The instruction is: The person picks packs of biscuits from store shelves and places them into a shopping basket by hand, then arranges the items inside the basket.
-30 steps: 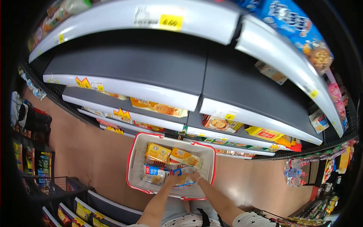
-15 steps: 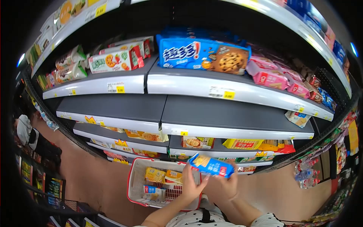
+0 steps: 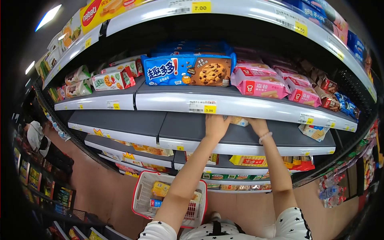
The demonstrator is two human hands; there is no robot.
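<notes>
Nearest me, the person's white sleeves with dark stars (image 3: 294,224) lead to two bare forearms stretched forward over the floor (image 3: 100,180). Below the left forearm, which hides part of it, sits a white basket (image 3: 139,191) with a red rim. Inside it I can see a yellow packet (image 3: 161,189) and, just beside that, a blue and white packet (image 3: 156,203).

Farther in, both hands reach over a grey shelf (image 3: 298,133), under the edge of the one above. Between the left hand (image 3: 217,126) and the right hand (image 3: 259,127), which has a pale bracelet (image 3: 265,137) at the wrist, lies a small pale packet (image 3: 239,121), its top hidden by the upper shelf's white edge (image 3: 252,107). The fingers of both hands are at its sides, but their tips are out of sight, so I cannot tell whether they grasp it or have released it. Toward the right end of the same grey shelf, another pale packet (image 3: 314,132) leans out over the board.

On the shelf above, a big blue cookie packet (image 3: 188,70) stands between white and green packets (image 3: 113,79) on its left and pink packets (image 3: 261,82) on its right. Well apart, at the far left, someone in a white top (image 3: 36,136) is near other shelves.
</notes>
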